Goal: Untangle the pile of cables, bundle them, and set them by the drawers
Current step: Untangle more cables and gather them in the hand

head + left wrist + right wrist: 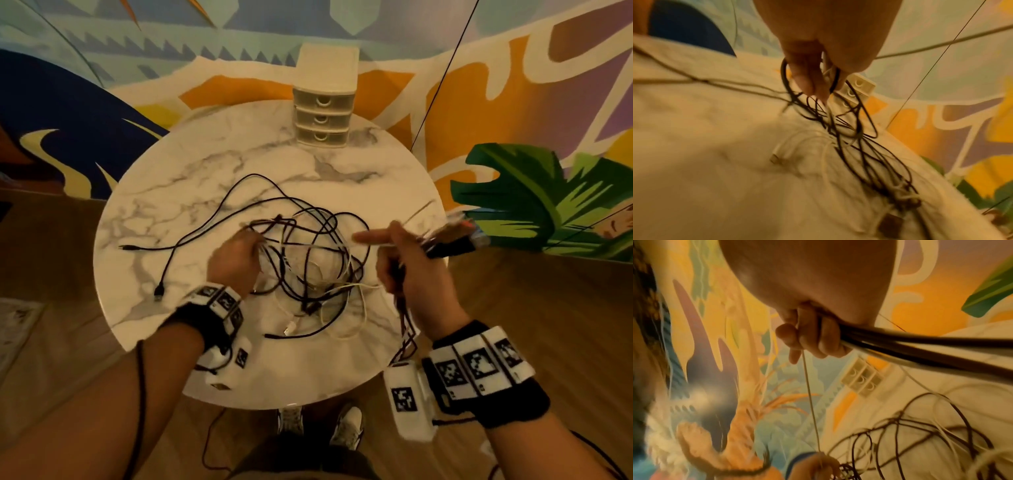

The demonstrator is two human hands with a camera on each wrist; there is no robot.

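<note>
From the head camera, a round marble-patterned table (164, 192) carries a loose tangle of thin black and white cables (308, 260) at its middle, with bare tabletop along the far-left rim and around the small white three-drawer unit (323, 118) standing at the far edge. One black cable (191, 240) trails out left, its plug lying near the near-left rim. The left hand (234, 262) has its fingers curled into the tangle's left side; the right hand (411, 263), raised at the table's right edge, grips a bunch of dark cables (445, 245) that juts past the rim, while a white cable (373, 244) runs taut from it back toward the pile. In the left wrist view, the left hand (818, 48) pinches several glossy black loops and a white strand, the pile (859, 146) hanging slack onto the pale surface; the drawers (856, 87) show behind. In the right wrist view, the right hand (812, 331) closes round thick dark cables (920, 347), and one thin pale strand (810, 399) stretches tight to the left hand (813, 465); the drawers (863, 378) stand well apart beyond.
</note>
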